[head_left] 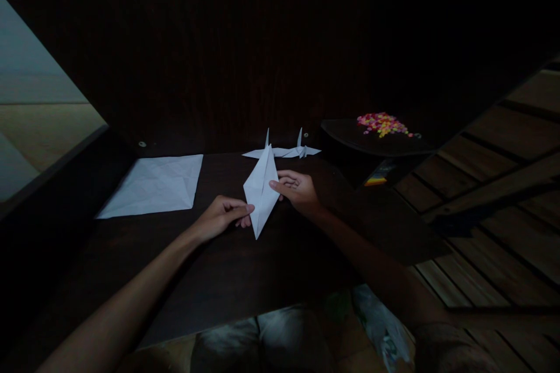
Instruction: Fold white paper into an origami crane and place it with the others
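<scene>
A white sheet of paper folded into a long diamond (261, 183) is held upright and slightly tilted above the dark desk (210, 268). My left hand (225, 211) pinches its lower left edge, thumb in front and fingers behind. My right hand (297, 188) grips the right edge near mid-height, its thumb on the front face. Just behind the diamond, white folded paper cranes (289, 152) stand along the back of the desk, partly hidden by it. A creased white paper sheet (160, 185) lies flat to the left of my left hand.
On a small rounded shelf (345, 139) at the back right lies a pile of small colourful pieces (382, 123). A dark panel (227, 58) rises behind the desk. Wooden slats (503, 151) are at the right, and a plastic bag (385, 332) is below the desk edge.
</scene>
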The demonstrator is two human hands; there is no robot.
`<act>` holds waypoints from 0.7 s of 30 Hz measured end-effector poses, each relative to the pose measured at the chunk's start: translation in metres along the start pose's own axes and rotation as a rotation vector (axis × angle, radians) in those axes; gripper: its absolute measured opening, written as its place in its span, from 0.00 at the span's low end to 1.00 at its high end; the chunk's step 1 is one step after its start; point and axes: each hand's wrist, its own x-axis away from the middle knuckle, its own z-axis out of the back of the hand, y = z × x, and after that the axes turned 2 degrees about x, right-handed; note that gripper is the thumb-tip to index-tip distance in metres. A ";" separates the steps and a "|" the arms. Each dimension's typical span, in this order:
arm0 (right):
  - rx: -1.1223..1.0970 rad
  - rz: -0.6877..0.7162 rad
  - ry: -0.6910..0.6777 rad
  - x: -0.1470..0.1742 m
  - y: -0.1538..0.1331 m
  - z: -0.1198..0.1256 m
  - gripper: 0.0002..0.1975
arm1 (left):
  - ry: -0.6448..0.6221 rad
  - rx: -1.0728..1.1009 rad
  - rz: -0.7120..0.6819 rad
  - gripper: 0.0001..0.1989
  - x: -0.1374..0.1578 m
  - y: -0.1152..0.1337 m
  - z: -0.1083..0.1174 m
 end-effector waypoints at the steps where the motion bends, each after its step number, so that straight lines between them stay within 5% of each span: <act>1: 0.001 -0.003 -0.001 0.000 0.000 0.000 0.18 | -0.006 0.008 -0.002 0.17 -0.001 -0.001 0.000; 7: -0.056 -0.027 0.006 0.003 -0.007 -0.003 0.18 | 0.103 0.121 -0.038 0.15 -0.003 -0.006 -0.002; 13: -0.082 -0.095 -0.146 0.009 -0.011 -0.010 0.17 | 0.213 0.091 -0.080 0.16 -0.003 -0.003 -0.005; 21: -0.061 -0.089 -0.139 0.012 -0.004 -0.011 0.17 | 0.184 0.020 -0.047 0.17 -0.002 0.000 -0.009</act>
